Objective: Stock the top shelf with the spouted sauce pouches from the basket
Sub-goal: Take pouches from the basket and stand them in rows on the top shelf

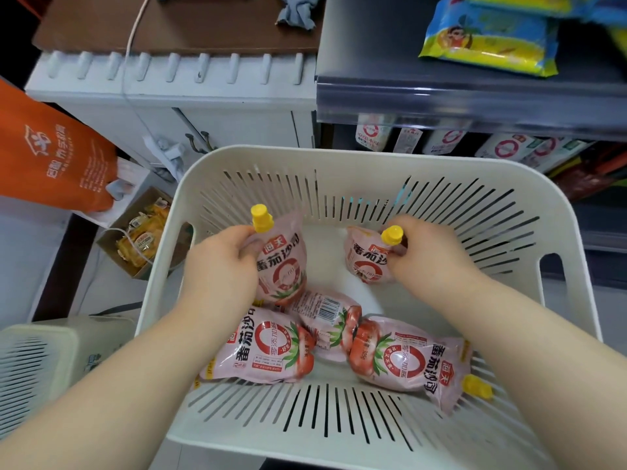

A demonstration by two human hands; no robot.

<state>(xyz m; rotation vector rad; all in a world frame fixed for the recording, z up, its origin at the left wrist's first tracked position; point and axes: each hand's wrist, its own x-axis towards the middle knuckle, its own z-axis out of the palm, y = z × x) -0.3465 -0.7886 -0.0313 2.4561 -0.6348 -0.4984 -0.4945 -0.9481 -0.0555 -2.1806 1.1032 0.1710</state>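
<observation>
1. Five spouted sauce pouches, all inside the basket (339,156). Each is pale pink with a red ring, a printed tomato and red lettering; yellow screw caps show on three of them
2. The left-hand pouch (281,262) stands upright, cap at the top. The left hand (220,262) has its fingers curled round the neck, just under the cap
3. The right-hand pouch (366,262) is tilted, its cap pointing up and to the right. The right hand (427,252) pinches it at the spout
4. Three pouches lie flat on the basket floor: the near-left pouch (268,351) face up, the middle pouch (322,310) showing its barcode, and the near-right pouch (407,361) with its cap against the near wall. The three touch one another
5. One basket, cream plastic with slotted walls and a handle cut-out on the right
6. One grey shelf (441,83) above and to the right, carrying yellow-and-blue packets (488,39)
7. To the left, one orange bag (51,150) and one cardboard box (135,239) of wrapped items
</observation>
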